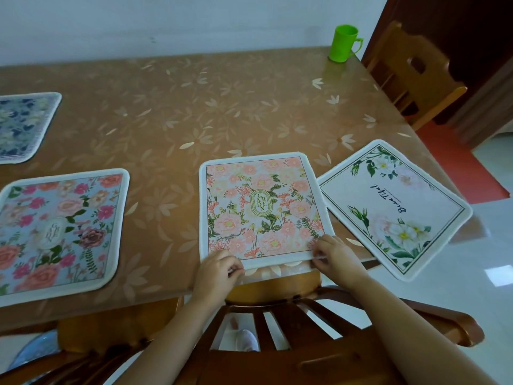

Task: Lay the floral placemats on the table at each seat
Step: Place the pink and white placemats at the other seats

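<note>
Pink mat (261, 207) flat at worktop (172, 107) near edge | left hand (219, 269), right hand (334, 255) pinch its near corners | looks light, floppy; grip by edges.

Bright, even daylight; picture slightly soft.
Glare on the table (331, 75) far beyond the fingers (319, 247); floor (497, 275) shining right of them; edges bowed.

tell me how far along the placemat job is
Done: the pink-rose mat and the dark blue mat lie flat on the table. In hand: the left hand and right hand pinch the near edge of the peach mat. To do: the white mat lies skewed, overhanging the table's corner, and probably needs placing.
</note>
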{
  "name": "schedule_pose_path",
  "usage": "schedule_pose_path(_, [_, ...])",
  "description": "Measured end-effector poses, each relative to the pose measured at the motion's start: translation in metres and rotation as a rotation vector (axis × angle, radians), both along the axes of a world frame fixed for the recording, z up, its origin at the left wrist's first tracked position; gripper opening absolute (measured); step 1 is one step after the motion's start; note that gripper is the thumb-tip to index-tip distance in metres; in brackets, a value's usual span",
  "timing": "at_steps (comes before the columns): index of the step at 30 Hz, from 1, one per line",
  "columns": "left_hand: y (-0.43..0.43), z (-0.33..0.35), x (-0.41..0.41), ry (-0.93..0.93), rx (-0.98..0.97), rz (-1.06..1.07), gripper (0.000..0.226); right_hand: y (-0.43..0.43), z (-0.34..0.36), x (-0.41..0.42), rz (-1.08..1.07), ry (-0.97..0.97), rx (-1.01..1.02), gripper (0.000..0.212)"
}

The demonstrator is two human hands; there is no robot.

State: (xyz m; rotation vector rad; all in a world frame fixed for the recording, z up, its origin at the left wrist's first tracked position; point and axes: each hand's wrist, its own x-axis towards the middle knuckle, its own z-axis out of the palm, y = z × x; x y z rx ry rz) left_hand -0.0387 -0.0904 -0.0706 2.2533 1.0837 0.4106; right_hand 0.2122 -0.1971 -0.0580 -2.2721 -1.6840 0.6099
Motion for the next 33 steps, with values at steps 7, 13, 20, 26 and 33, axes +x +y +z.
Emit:
schedule_pose_path(7, [-0.002, 0.001, 0.001, -0.011, 0.031, 0.012, 0.011, 0.001, 0.000, -0.002, -0.018, 0.031, 0.050, 0.005])
schedule_pose_path(13, [-0.004, 0.001, 0.000, 0.000, 0.067, 0.012, 0.013, 0.002, 0.001, 0.001, -0.066, 0.068, 0.053, 0.005])
schedule_pose_path(20, [-0.003, 0.000, 0.001, -0.001, 0.067, 0.010, 0.014, 0.002, 0.001, -0.001, -0.058, 0.023, 0.045, 0.007])
schedule_pose_path(26, [0.001, 0.008, 0.000, 0.030, 0.134, -0.065, 0.018, 0.002, 0.009, -0.001, -0.074, 0.030, 0.075, 0.011])
schedule_pose_path(33, [0.013, 0.042, 0.049, -0.040, 0.302, -0.234, 0.022, 0.013, 0.048, 0.018, -0.180, 0.008, 0.304, 0.016])
